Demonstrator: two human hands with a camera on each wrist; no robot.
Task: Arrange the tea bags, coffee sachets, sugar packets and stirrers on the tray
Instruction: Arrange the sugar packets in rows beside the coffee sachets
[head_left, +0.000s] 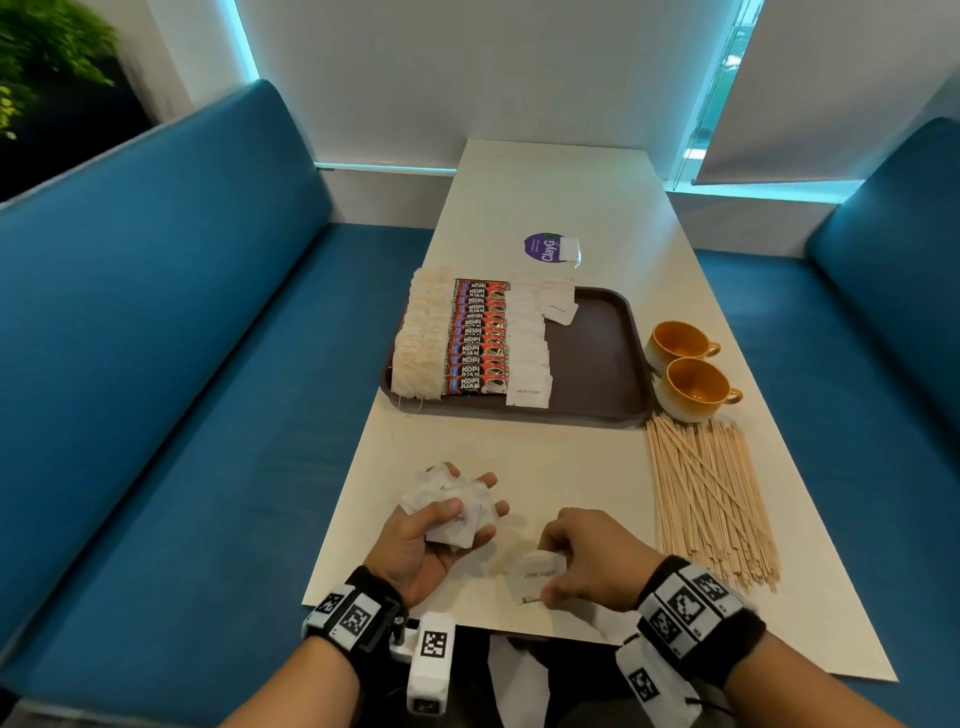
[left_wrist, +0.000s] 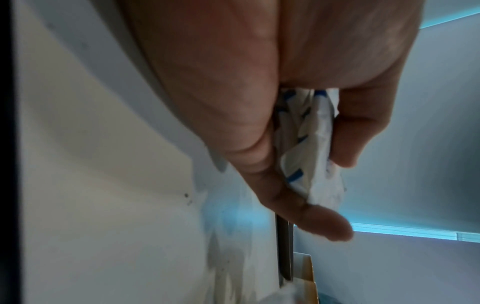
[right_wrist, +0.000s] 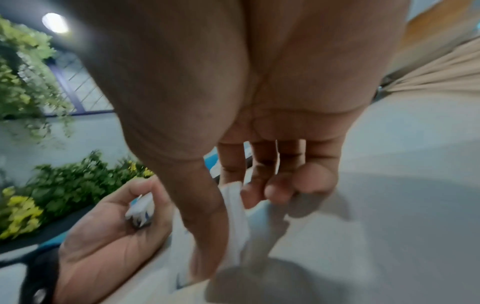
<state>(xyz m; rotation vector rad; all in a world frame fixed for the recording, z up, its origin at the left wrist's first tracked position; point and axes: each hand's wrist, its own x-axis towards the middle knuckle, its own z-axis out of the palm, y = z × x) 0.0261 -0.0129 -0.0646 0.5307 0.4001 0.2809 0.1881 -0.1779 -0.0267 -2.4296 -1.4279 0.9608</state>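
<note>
My left hand (head_left: 441, 525) holds a bunch of white sugar packets (head_left: 451, 506) palm up near the table's front edge; the left wrist view shows the same packets (left_wrist: 309, 148) squeezed between thumb and fingers. My right hand (head_left: 582, 558) pinches a single white sugar packet (head_left: 537, 574) just above the table, seen as a white packet (right_wrist: 235, 216) between thumb and fingers in the right wrist view. The brown tray (head_left: 597, 358) farther back carries rows of tea bags (head_left: 423, 338), red coffee sachets (head_left: 478, 338) and sugar packets (head_left: 527, 343). Wooden stirrers (head_left: 706, 493) lie in a heap at the right.
Two orange cups (head_left: 688, 369) stand to the right of the tray, just beyond the stirrers. A purple sticker (head_left: 543, 248) and a lone tea bag (head_left: 568, 249) lie behind the tray. Blue benches (head_left: 182, 338) flank the narrow white table (head_left: 571, 197).
</note>
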